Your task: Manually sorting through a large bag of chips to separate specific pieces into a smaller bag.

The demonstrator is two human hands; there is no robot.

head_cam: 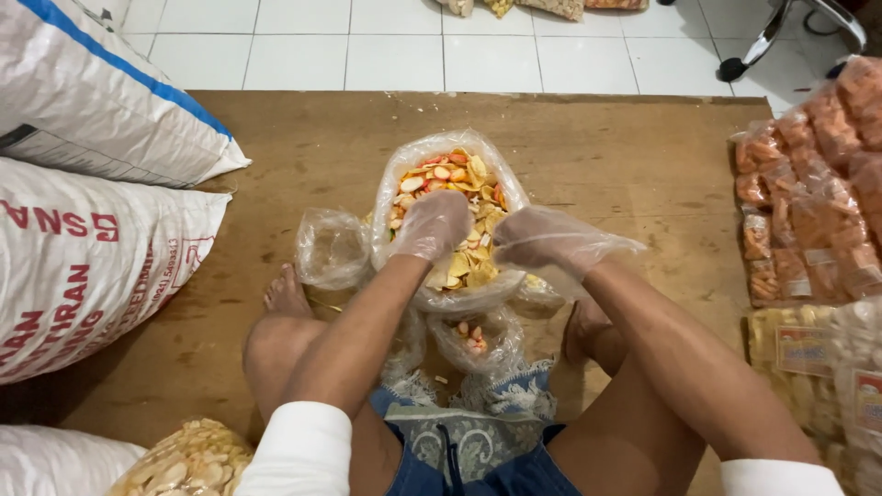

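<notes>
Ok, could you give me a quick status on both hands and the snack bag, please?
Left hand gloved, dug into chips. Right hand gloved, at bag's rim. Open chip bag between feet. Small bags alongside, nothing blocking.

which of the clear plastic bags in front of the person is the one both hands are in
The big open bag of mixed chips at centre: left hand and right hand reach into it; the smaller bag beside it is untouched.

Even, fairly bright indoor light from above, with soft shadows under the legs and along the wooden board's [588, 156] left edge by the sacks [87, 257]. Mild glare on the white floor tiles [395, 41] and the clear plastic bag [450, 220]. Focus is sharp centrally; wide-angle stretching bends the corners
</notes>
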